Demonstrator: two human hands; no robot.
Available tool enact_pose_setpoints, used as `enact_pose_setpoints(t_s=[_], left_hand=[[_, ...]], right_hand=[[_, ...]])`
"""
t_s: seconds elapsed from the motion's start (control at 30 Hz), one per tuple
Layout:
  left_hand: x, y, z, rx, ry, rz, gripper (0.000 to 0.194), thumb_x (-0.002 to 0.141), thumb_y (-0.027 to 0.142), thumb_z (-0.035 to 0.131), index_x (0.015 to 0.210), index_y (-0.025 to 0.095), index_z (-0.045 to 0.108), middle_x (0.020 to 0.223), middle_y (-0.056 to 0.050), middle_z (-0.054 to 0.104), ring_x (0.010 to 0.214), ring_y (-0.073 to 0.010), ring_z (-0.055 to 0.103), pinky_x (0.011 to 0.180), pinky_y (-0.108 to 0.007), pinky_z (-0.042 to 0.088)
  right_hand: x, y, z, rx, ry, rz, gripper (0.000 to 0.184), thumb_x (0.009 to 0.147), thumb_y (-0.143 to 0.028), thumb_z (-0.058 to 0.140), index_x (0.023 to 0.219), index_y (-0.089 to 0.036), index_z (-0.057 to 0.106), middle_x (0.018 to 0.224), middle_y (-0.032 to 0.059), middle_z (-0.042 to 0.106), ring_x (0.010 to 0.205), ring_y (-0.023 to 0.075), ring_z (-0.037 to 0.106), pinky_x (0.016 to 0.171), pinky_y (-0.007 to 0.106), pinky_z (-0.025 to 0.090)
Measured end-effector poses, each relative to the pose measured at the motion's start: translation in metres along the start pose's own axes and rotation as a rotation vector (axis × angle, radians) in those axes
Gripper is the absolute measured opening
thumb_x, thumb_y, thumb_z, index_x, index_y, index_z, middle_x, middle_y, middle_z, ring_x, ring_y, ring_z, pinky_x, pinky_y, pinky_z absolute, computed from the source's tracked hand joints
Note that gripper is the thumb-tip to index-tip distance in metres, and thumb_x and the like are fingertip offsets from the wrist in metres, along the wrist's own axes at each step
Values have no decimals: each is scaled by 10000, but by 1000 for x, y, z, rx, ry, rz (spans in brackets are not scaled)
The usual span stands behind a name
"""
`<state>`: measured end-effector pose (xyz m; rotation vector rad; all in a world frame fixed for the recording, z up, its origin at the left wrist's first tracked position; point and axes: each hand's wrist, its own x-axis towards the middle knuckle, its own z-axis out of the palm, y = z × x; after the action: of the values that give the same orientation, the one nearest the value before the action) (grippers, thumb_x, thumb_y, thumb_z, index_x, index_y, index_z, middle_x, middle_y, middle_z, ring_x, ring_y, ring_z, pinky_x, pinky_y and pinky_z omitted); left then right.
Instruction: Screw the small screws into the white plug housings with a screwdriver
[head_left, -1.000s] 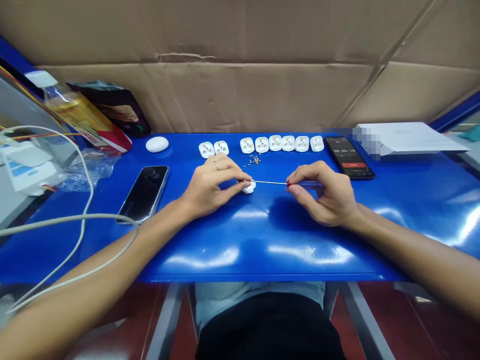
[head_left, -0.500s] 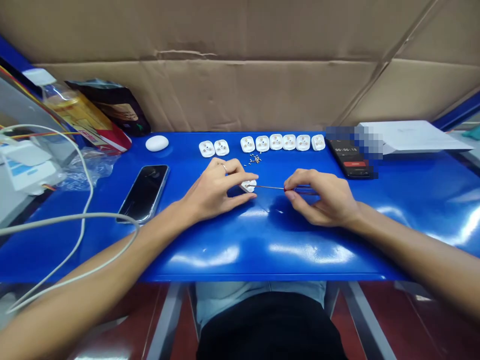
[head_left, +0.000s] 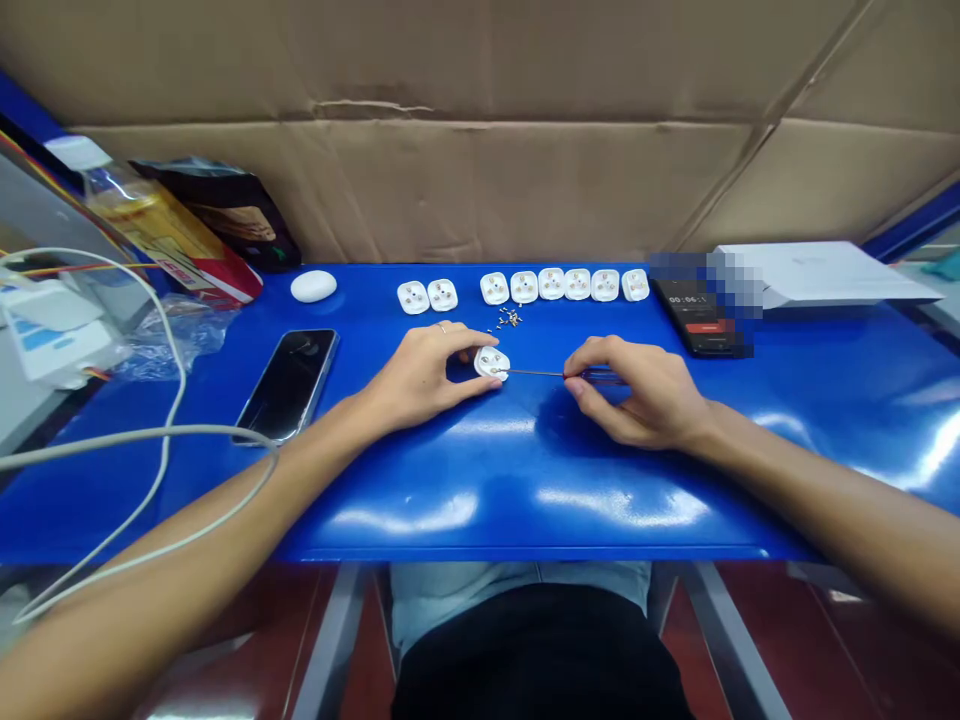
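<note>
Between the thumb and fingers of my left hand (head_left: 424,375) is a white plug housing (head_left: 491,361), its inner side with metal parts facing up. My right hand (head_left: 637,390) grips the handle of a screwdriver (head_left: 536,373), held nearly level. The thin shaft points left, and its tip meets the right edge of the housing. Just beyond lies a small pile of screws (head_left: 511,317). Similar white housings stand in a row at the back, one of them a plug housing (head_left: 553,283) right behind the screws, with two more to the left.
A phone (head_left: 289,385) lies left of my left hand, under a looping white cable (head_left: 180,430). A white rounded object (head_left: 313,286), a bottle (head_left: 165,220) and crumpled plastic (head_left: 180,335) sit at the left. A phone with a timer (head_left: 697,315) and a white box (head_left: 825,272) are at the right.
My left hand has turned the plug housing so more of its inner face shows, and shifted slightly left. The screwdriver in my right hand has moved a little left with it.
</note>
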<state>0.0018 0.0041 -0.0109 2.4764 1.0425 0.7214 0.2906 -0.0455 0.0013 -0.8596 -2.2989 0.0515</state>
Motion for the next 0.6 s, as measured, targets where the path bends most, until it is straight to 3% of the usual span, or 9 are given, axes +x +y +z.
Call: enact_pose_setpoints(t_s=[0.6], left_hand=[[0,2,1,-8,33,46,433,912,439,836,1258,182,794,967,-51,780,887,-217,704,810,-333,520]], right_hand=[[0,1,1,13,-6,-21,111,956,-178,635,1033,-256,619,881,10,780,725,183,745,653,290,568]])
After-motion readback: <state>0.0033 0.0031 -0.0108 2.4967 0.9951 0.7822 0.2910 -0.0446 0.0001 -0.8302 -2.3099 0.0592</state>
